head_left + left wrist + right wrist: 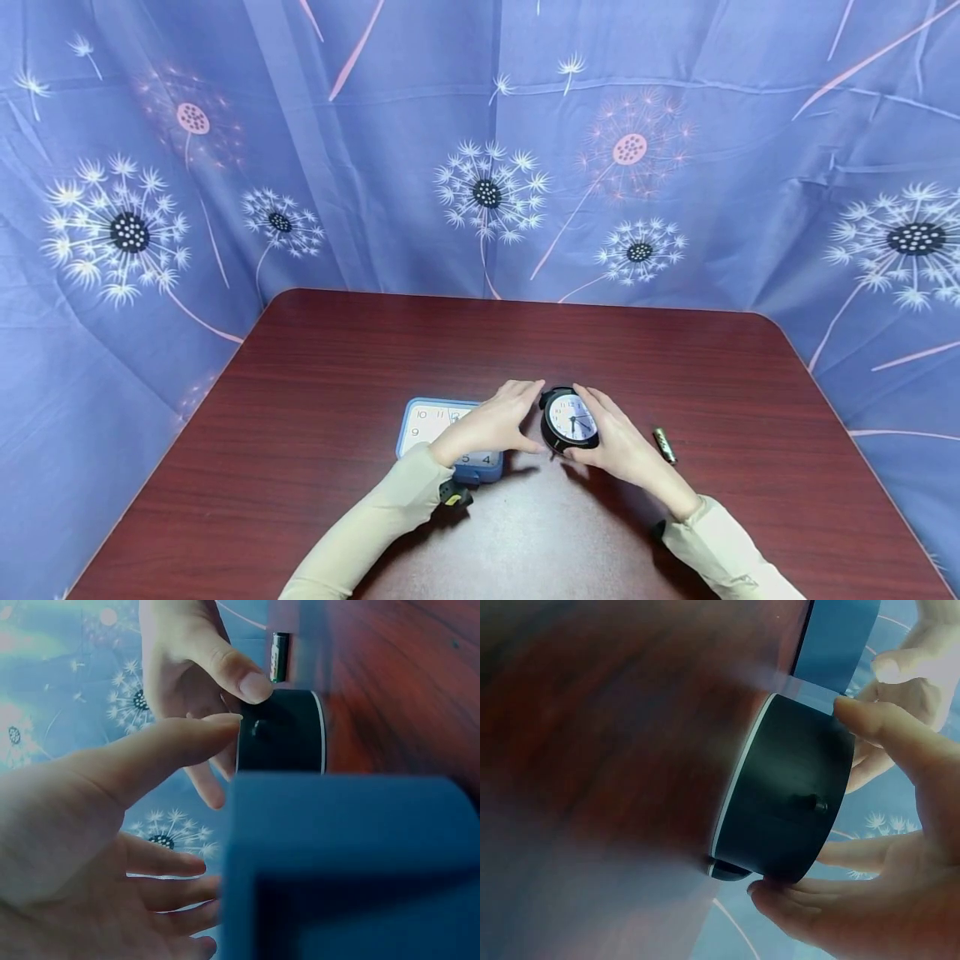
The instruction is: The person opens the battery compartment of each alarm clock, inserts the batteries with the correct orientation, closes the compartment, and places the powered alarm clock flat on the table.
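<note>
Right of the blue clock [422,423] on the table [345,358]: black round clock [570,417], face up, clamped across the rim in right hand [624,447]. Just beside, with thumb and fingers apart: left hand [491,423]. Best held with thumb opposite fingertips, squeezed lightly, clear of the side knob [821,804].

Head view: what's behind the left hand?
Part of the blue clock: its 9, 10, 11, 5 and 4 show. The left hand and wrist cover the middle of its face, so what's there can't be seen.
</note>
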Available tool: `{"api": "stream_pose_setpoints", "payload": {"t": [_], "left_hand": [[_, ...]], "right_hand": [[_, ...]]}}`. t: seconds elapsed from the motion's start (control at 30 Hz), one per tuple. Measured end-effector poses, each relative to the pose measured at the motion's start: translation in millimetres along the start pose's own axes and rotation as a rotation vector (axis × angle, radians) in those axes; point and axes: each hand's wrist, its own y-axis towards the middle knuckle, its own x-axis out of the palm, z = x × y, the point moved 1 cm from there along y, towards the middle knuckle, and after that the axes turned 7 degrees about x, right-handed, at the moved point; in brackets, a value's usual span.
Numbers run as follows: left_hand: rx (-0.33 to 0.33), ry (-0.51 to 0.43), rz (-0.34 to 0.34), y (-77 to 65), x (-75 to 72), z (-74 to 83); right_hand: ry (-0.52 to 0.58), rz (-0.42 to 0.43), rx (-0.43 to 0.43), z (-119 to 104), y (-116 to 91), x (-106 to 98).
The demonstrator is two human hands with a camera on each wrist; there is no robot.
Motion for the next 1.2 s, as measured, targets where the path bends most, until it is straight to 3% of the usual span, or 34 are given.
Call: {"api": "stream_pose_setpoints", "payload": {"t": [0.27,0.47,0.8,1.2], "left_hand": [[-0.002,-0.041,0.006,13.6,8.1,6.4],[-0.062,-0.051,0.049,21.0,15.9,12.6],[-0.100,-0.049,0.086,25.2,28.2,21.5],[-0.089,-0.058,0.131,24.9,32.1,22.6]], "right_hand": [[0.012,-0.038,0.004,5,0,-4],[0.014,-0.051,0.010,8,1,-7],[0.002,-0.063,0.007,11,0,-8],[0.021,-0.020,0.011,13,3,-8]]}}
